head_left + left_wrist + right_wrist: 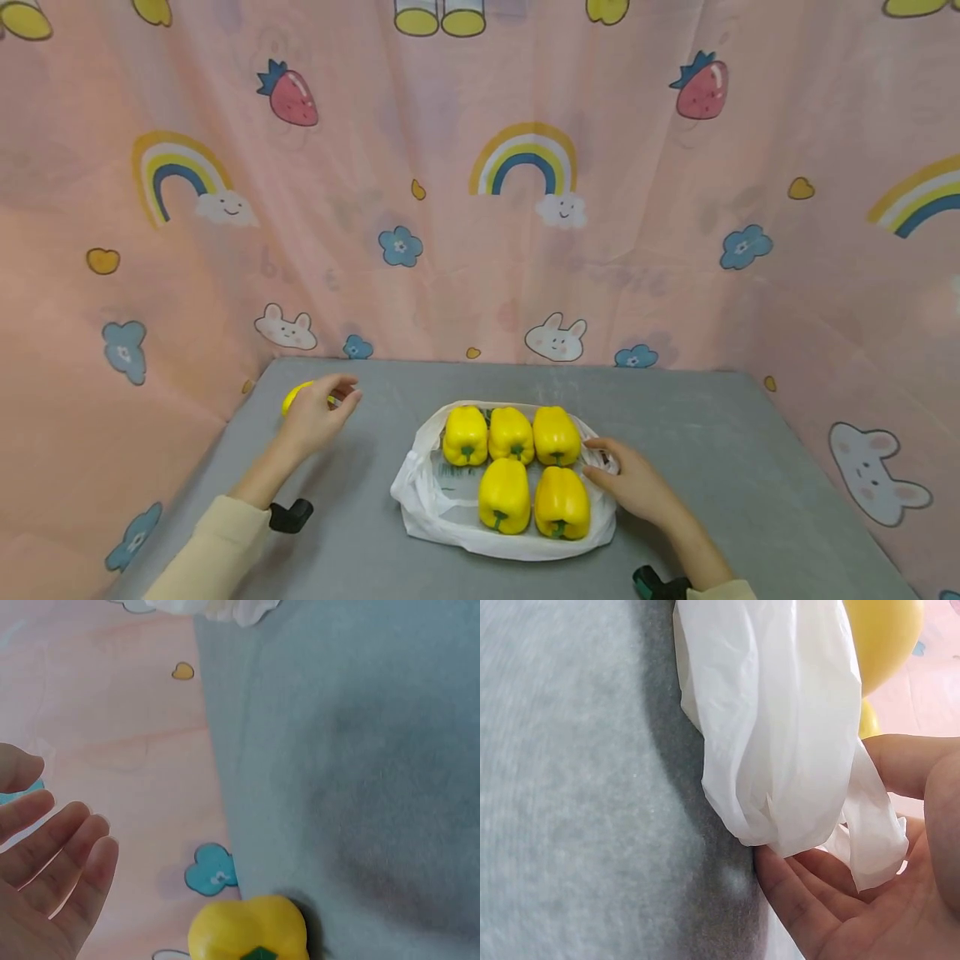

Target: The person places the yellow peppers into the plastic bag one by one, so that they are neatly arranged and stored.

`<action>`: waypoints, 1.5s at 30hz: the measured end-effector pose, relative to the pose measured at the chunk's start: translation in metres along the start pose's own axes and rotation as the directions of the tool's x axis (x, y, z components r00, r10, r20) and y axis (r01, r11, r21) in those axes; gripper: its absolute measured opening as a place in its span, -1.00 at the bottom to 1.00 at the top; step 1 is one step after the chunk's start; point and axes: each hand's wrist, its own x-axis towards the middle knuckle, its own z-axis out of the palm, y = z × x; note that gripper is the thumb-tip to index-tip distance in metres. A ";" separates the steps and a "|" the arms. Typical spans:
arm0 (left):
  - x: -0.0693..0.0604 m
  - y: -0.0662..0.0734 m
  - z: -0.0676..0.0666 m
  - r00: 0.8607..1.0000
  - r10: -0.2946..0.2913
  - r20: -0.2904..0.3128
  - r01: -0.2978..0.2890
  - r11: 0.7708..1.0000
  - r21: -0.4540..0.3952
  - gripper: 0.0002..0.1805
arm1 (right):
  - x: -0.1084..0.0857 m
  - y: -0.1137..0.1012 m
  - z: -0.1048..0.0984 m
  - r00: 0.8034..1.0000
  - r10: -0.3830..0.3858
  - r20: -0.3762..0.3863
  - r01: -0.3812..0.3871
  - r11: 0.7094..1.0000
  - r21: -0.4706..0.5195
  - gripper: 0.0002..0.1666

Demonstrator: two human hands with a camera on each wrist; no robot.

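Note:
A white plastic bag (435, 533) lies spread open on the table, its edge rolled into a rim. Several yellow bell peppers (504, 496) sit inside it in two rows, stems facing the front. My right hand (637, 487) holds the bag's right edge, thumb on the inner side and fingers on the outer side; loose plastic (877, 832) hangs between them in the right wrist view. At the table's far left, my left hand (318, 414) hovers with loosely bent fingers and nothing in them. Close by it lies another yellow bell pepper (247, 930), partly hidden in the head view.
The grey table (675, 417) extends to both sides of the bag. A pink printed curtain (480, 275) hangs along its back and sides. Black wrist devices (291, 516) sit on both forearms.

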 end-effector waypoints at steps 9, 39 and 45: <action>0.002 -0.020 -0.009 0.999 -0.045 -0.029 0.045 0.999 0.014 -0.73 | -0.002 -0.001 -0.001 1.000 -0.008 -0.004 0.008 1.000 0.003 -0.39; -0.001 -0.069 -0.023 0.962 -0.273 -0.007 0.271 0.951 0.153 -0.50 | 0.000 -0.005 0.002 1.000 0.031 -0.006 -0.031 0.999 -0.021 -0.41; -0.002 -0.076 -0.018 0.933 -0.352 0.075 0.341 0.931 0.129 -0.39 | -0.001 -0.003 0.002 0.999 0.033 -0.014 -0.033 0.999 -0.016 -0.42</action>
